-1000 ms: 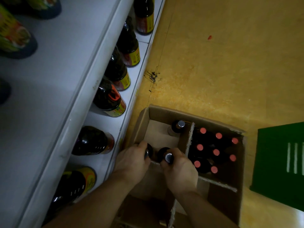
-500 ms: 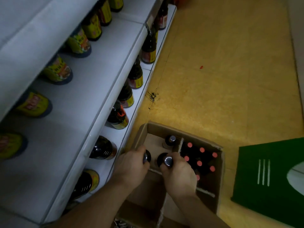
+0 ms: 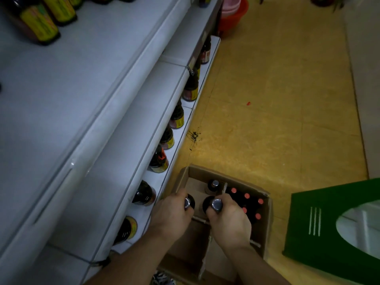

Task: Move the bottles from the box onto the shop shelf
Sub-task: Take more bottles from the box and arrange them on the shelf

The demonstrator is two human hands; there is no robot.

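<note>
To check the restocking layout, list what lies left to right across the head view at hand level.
A dark bottle on the bottom shelf → left hand → right hand → green object.

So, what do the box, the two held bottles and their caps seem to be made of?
Box: matte brown cardboard, by its raw edges and thin divider. Left bottle and right bottle: dark and glossy, glass or plastic, unclear. Caps: silvery, with bright highlights, perhaps metal.

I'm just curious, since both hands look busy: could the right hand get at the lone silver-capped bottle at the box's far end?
Probably not yet: the right hand has its grip on another bottle. Otherwise the lone bottle stands uncovered, just ahead.
</note>
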